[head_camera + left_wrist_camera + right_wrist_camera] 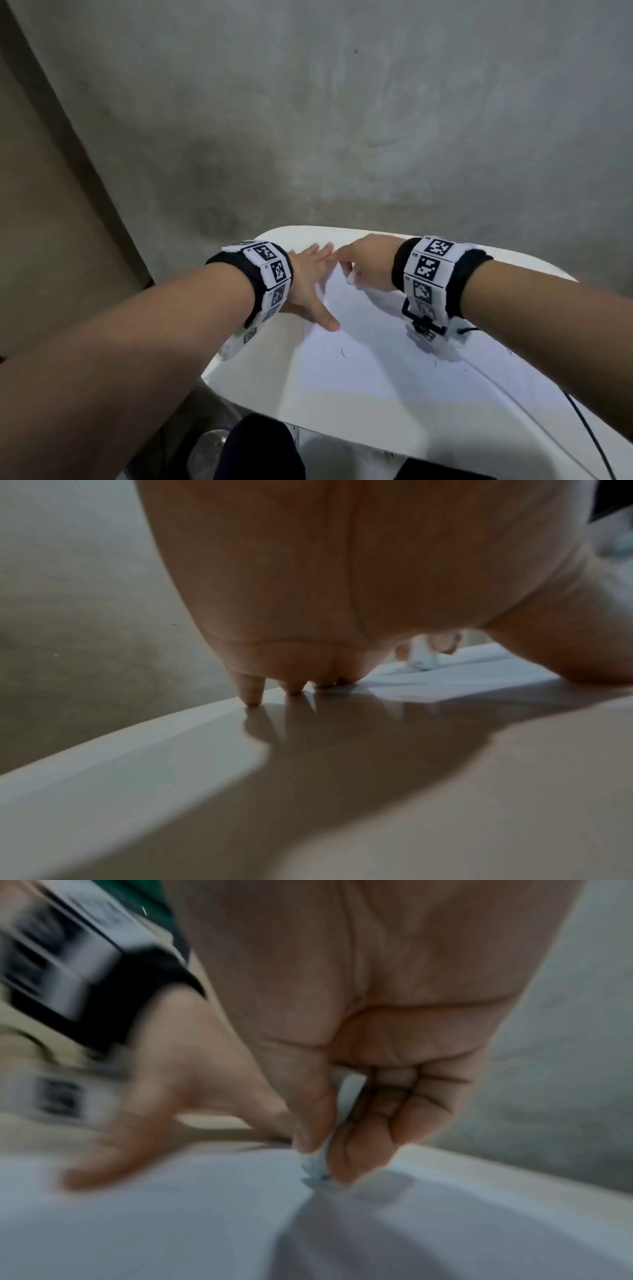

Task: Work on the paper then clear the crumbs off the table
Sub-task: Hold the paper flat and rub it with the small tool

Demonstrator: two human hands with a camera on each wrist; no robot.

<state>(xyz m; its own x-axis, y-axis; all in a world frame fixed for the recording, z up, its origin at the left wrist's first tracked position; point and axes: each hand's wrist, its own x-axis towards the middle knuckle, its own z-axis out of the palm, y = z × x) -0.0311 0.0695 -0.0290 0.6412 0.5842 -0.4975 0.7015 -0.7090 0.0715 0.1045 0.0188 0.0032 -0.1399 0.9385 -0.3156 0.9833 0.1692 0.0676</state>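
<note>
A white sheet of paper (363, 346) lies on a white table (239, 373). My left hand (310, 284) lies flat on the paper's left edge, fingers spread and straight, pressing it down; its fingertips (253, 696) touch the table in the left wrist view. My right hand (354, 270) pinches a small white eraser (350, 278) between thumb and fingers near the paper's far edge. The eraser's worn tip (316, 1169) touches the paper (171, 1218). A few thin dark specks (342, 353) lie on the sheet.
The table's rounded far rim (301, 231) ends over a grey concrete floor (342, 120). A thin dark cable (582, 423) runs across the table's right side. My dark-clothed knees (260, 448) sit below the near edge.
</note>
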